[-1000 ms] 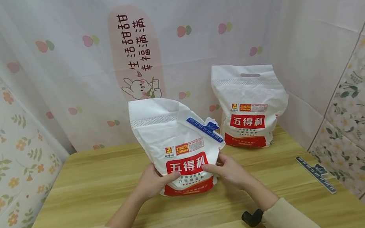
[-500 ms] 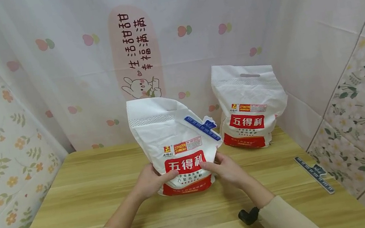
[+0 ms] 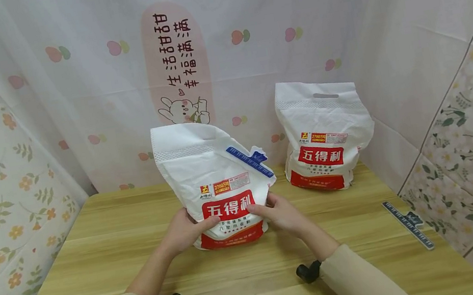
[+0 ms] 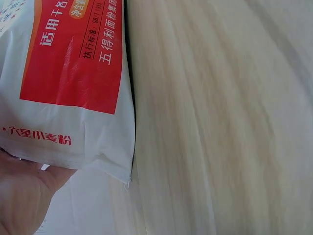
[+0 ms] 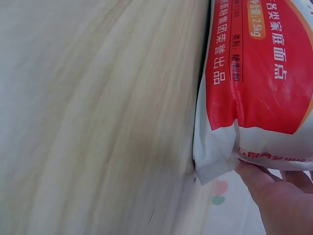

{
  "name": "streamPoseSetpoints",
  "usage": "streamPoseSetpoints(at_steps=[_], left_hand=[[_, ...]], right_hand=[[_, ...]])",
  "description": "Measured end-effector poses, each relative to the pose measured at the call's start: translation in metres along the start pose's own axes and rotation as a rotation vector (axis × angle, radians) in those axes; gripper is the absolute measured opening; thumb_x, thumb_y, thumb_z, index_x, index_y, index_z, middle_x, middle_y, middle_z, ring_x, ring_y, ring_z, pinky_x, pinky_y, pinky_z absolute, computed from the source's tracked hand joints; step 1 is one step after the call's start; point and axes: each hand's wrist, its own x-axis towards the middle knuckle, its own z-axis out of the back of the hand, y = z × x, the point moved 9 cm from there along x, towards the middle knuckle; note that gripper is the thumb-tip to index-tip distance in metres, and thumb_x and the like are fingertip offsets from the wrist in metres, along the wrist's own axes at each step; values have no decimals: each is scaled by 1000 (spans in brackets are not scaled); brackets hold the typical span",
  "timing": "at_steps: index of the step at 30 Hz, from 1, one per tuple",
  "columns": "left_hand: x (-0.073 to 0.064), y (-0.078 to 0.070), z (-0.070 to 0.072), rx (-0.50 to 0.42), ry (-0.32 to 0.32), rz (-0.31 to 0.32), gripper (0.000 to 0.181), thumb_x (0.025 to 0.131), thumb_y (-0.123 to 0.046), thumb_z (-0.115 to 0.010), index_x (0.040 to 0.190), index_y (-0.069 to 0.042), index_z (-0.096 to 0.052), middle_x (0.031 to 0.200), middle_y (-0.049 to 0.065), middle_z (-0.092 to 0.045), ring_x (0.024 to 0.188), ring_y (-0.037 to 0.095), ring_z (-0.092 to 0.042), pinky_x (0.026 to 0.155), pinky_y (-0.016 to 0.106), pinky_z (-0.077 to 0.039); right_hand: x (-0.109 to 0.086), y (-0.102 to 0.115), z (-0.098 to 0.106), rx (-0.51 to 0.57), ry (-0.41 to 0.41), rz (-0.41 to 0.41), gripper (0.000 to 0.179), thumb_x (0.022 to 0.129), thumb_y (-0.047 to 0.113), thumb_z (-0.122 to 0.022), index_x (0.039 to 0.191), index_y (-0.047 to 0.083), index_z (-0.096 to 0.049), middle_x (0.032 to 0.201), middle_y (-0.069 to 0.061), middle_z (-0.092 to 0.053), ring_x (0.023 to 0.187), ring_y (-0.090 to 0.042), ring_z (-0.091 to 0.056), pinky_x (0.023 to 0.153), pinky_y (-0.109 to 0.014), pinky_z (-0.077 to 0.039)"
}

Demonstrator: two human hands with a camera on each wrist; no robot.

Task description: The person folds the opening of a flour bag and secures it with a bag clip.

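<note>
A white and red flour bag (image 3: 190,167) stands at the middle of the table in the head view. Its upper right corner is folded down, with a blue ruler-like sealing clip (image 3: 249,161) along the slanting fold. My left hand (image 3: 183,231) grips the bag's left side, thumb across the front. On the opposite side my right hand (image 3: 283,216) holds it the same way; the other fingers are largely hidden behind the bag. Both wrist views show the bag's lower red panel (image 4: 73,68) and its bottom edge close against the wooden table.
Behind and to the right stands a second flour bag (image 3: 323,123) with a handle slot in its flat top. A similar dark blue clip (image 3: 409,225) lies near the table's (image 3: 98,272) right edge. Printed curtains (image 3: 108,100) enclose the back and sides.
Both hands have shifted the gripped flour bag to the left and slightly toward the back, with its clip along. The second bag and the loose clip stay in place.
</note>
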Motion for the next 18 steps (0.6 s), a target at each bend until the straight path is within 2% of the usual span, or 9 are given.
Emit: streamPoseSetpoints(at_steps=[10,18], left_hand=[[1,7,26,13,-34,-18,65,96,-41,-86,146,-14,-55,139,11,-73,121,26,-75,101,48,-65],[0,17,49,37,-67,22,68,96,-44,-84,148,-12,-53,142,13,-72,122,28,-74,101,48,-65]], right_hand=[[23,7,-21,-21,19,-9,80,92,69,-78,157,29,-55,143,1,-72,133,-25,-68,115,-55,-56],[40,20,-39,-39,44,27,72,96,64,-77,154,26,-57,139,-1,-74,129,-25,-71,116,-56,-56]])
